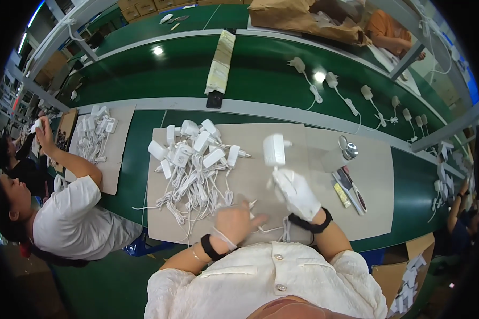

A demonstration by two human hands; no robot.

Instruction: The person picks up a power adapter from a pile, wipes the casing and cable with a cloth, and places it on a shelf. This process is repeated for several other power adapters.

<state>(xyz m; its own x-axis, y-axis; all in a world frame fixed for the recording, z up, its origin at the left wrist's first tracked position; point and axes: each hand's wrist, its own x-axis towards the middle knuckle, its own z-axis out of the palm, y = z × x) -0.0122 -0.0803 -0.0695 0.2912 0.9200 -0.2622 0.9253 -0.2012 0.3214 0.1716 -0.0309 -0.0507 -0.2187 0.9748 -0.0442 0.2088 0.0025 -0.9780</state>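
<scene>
My right hand (299,198), in a white glove, is closed on a white power adapter (274,150) and holds it up over the board. My bare left hand (233,224) is low over the board in front of my chest, blurred, with fingers bent and the thumb out to the right. A thin white cable (271,229) appears to pass through its grip, its small plug tip showing beside the index finger. Part of that cable lies in a coil below my right wrist. To the left is a heap of white adapters (189,151) with bundled cables.
On the board's right are a metal-topped bottle (341,155), a utility knife (346,189) and a yellow piece (341,195). Several adapters (331,80) lie on the green belt behind, beyond a grey rail (181,103). A co-worker (64,212) sits at left; a carton (407,271) stands lower right.
</scene>
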